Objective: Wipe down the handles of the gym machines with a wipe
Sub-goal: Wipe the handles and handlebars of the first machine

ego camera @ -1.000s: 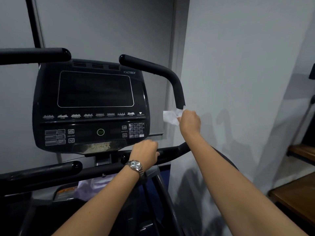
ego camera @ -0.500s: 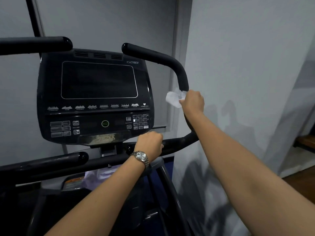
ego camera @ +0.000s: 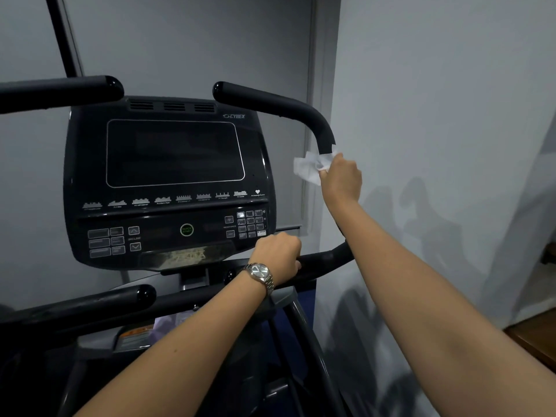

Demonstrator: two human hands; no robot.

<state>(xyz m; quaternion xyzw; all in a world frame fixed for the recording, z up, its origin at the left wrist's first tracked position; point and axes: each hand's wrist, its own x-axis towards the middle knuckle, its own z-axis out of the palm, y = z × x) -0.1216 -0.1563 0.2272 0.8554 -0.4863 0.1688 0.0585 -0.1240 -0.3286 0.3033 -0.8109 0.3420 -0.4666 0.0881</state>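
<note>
A: Right hand [ego camera: 341, 179]?
B: Fingers curled round the white wipe [ego camera: 310, 167], wrapped on the upper right handle [ego camera: 301, 112], below its bend.
A: Left hand [ego camera: 278, 254]?
B: Fingers closed round the lower handlebar [ego camera: 325, 260].

Upper left handle [ego camera: 60, 93]: cut off by the left edge.
Right handle [ego camera: 270, 100]: lower stretch hidden behind the wipe [ego camera: 307, 168] and right hand [ego camera: 341, 180].
Left hand [ego camera: 278, 254], fingertips: curled out of sight round the lower bar [ego camera: 322, 260].
Console [ego camera: 168, 182] program labels: too small to be read.
Warning sticker [ego camera: 132, 338]: blurred, not legible.
</note>
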